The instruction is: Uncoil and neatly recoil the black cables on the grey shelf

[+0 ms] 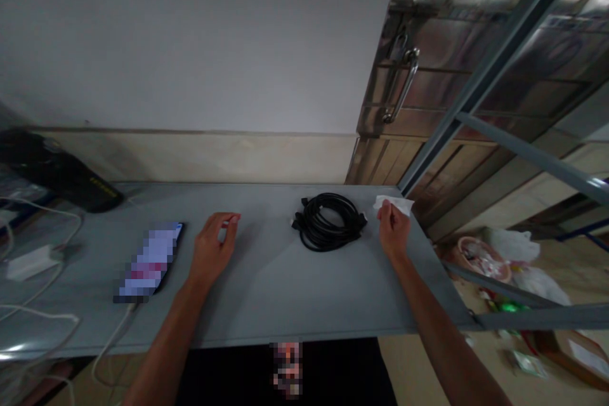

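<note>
On the grey table lies a coil of black cable point(330, 222) with plugs at its ends. To the right of the coil, my right hand point(394, 228) pinches a crumpled white tissue point(400, 204) near the table's right end. My left hand point(214, 244) hovers left of the coil, apart from it. Its fingers are curled and the thumb meets the fingertips, with nothing visible between them. A phone point(151, 261) with a blurred screen lies left of that hand, a white cable plugged into its lower end.
A black bottle-like object point(61, 171) lies at the back left. White cables and a white charger point(32, 262) are at the left. A grey metal frame point(495, 70) rises at the right. Beyond it are a metal door point(428, 82) and a basket point(469, 250) with bags on the floor.
</note>
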